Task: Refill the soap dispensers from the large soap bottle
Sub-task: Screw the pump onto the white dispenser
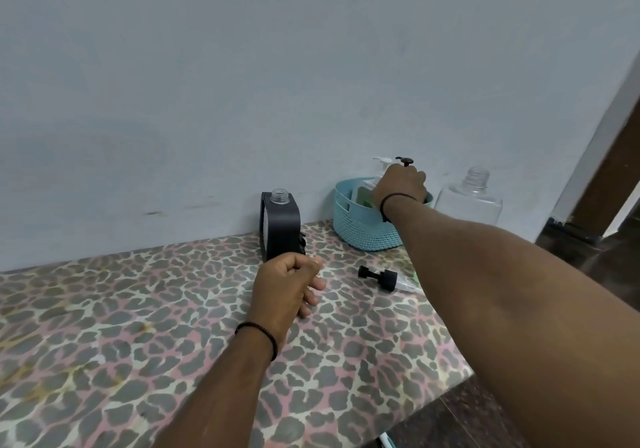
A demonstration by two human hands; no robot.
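Reaching into the teal basket (360, 229), the right hand (398, 188) closes around a dark pump top (406, 161) there; the left hand (287, 285) hangs loosely curled, holding nothing. Both dispensers stand uncapped, the black one (280, 226) just beyond the left hand and the clear one (467, 201) right of the right hand, apparently unfilled, so pouring is still to come.

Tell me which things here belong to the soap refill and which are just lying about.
Job: black dispenser, open neck; clear bottle, open neck; loose pump on the counter; pump bottles in the basket, where the right hand reaches.
Lying about: nothing that I can tell; left hand idle.
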